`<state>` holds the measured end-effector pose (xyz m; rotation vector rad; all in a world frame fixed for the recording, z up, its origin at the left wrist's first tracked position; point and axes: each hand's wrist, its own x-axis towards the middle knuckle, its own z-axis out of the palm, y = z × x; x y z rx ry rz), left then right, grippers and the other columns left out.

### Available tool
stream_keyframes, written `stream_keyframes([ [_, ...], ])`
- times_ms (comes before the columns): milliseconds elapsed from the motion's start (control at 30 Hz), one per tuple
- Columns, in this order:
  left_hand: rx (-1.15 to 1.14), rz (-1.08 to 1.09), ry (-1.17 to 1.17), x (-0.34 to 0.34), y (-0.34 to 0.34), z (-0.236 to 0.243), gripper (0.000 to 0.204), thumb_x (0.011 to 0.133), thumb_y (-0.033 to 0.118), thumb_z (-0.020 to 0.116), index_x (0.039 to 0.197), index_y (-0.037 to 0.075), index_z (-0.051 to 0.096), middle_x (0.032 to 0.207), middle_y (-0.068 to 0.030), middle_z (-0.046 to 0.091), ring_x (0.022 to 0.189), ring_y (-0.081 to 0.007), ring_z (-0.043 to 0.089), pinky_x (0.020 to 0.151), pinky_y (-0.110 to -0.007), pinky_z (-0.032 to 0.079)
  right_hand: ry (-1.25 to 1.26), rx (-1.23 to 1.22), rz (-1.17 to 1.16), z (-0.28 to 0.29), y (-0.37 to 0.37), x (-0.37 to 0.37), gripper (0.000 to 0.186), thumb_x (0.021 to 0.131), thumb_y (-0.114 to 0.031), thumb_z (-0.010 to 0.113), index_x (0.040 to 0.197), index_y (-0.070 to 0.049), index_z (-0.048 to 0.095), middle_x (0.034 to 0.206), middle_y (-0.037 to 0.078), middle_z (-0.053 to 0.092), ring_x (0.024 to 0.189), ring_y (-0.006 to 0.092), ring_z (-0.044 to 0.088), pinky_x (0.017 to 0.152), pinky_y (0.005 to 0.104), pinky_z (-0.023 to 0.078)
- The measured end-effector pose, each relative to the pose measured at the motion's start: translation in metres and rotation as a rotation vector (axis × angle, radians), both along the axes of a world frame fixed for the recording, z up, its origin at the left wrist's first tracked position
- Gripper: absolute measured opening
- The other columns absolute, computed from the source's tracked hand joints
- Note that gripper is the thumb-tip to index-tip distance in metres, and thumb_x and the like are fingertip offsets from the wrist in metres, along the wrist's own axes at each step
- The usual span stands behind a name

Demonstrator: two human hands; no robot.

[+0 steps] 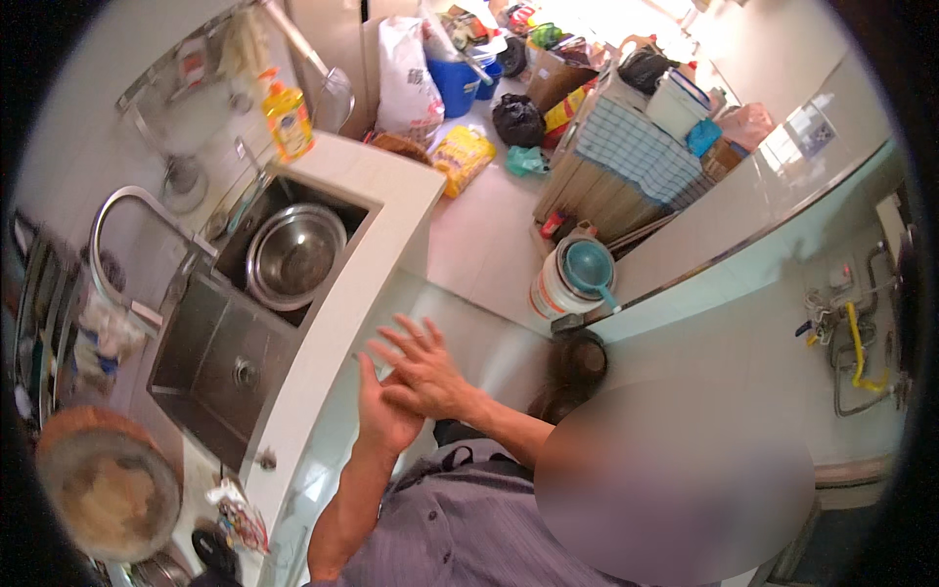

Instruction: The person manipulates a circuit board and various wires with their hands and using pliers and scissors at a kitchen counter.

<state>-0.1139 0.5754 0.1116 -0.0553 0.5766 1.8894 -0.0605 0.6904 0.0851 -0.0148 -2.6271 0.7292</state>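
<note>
My left hand [386, 416] and my right hand [430, 374] meet in front of my body, beside the sink counter. The right hand lies across the left one, with its fingers stretched out and spread. On the left hand a straight, raised digit shows; its other fingers are mostly hidden behind the right hand. Nothing shows held in either hand. To their left is the steel double sink [205, 367], where a metal bowl [296, 256] sits in the far basin. A curved faucet [98, 240] stands at the sink's left side.
A yellow soap bottle [289, 117] stands at the counter's far end. A cutting board [108, 489] lies near left. Across the floor are a white bucket [548, 293] with a teal dipper [587, 266], dark round pots [579, 360], bags and a cloth-covered cabinet [626, 147].
</note>
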Motion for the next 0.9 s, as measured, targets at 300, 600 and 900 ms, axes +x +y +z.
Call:
stream_keyframes([
  [300,-0.438,-0.351,0.572,-0.020,0.129,-0.025,0.050,0.104,0.043,0.047,0.128,0.000,0.060,0.123,-0.0117,0.066,0.112,-0.0240,0.062,0.094,-0.037,0.048,-0.342,-0.226,-0.637,-0.069,0.200,0.118,0.046,0.091,-0.035,0.065,0.122,-0.001,0.064,0.125,0.021,0.062,0.117,0.0380,0.057,0.100,0.0461,0.046],
  [600,-0.600,-0.449,0.908,-0.102,0.247,-0.067,0.040,0.094,0.023,0.066,0.124,-0.003,0.064,0.107,-0.0076,0.070,0.096,-0.0134,0.063,0.083,-0.028,0.050,-0.600,-0.466,-0.595,-0.109,0.280,0.112,0.046,0.092,-0.032,0.066,0.126,-0.001,0.060,0.125,0.023,0.061,0.116,0.0409,0.057,0.099,0.0462,0.046],
  [900,-0.594,-0.359,1.204,-0.229,0.467,-0.050,0.039,0.090,0.022,0.069,0.118,-0.005,0.067,0.108,-0.0146,0.071,0.099,-0.0212,0.068,0.085,-0.034,0.053,-0.625,-0.331,-0.603,-0.051,0.510,-0.012,0.047,0.089,-0.027,0.069,0.127,-0.002,0.059,0.124,0.020,0.061,0.111,0.0365,0.060,0.096,0.0415,0.049],
])
